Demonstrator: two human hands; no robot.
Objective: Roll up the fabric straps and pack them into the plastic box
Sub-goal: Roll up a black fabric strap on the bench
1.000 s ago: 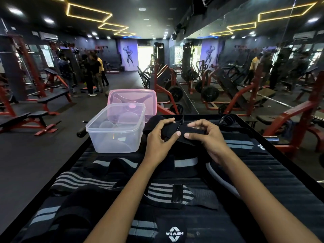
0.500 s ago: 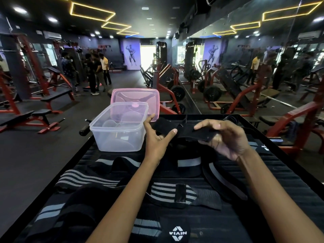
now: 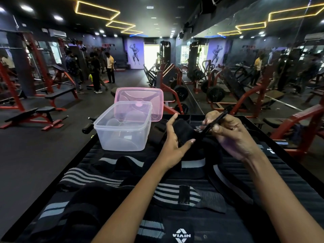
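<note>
- L hand [image 3: 172,137] grips the black strap [image 3: 185,133]: thumb under, fingers curled round the far side of the wide end. Roughly same spot as 0.5 s ago, just right of the box.
- R hand [image 3: 231,135] pinches the strap's thin end between thumb and fingertips. Vs 0.5 s ago that end is tipped up and points toward the mirror; before, it lay flatter across the fingers.
- 1 s ago both hands were close together over the strap, fingertips nearly touching; now they're apart w/ the strap stretched between them, off the bench.
- Strap isn't rolled yet. Can't tell how many folds are in the wide end, too dark.
- Clear plastic box [image 3: 123,127] sits open at the far left of the ribbed black bench pad [image 3: 289,195], no straps inside. Pos. unchanged.
- Pink lid [image 3: 140,99] leans behind the box, touching its far rim. Unchanged.
- Other straps lie loose on the pad nearer the camera: striped wrap [image 3: 173,194] w/ a black patch under the L forearm, another striped wrap [image 3: 91,178] to the left, logo wrap [image 3: 181,235] at the bottom edge. None moved.
- Bkgd: red gym machines, mirror wall on the right, a few people [image 3: 98,71] standing far left.
</note>
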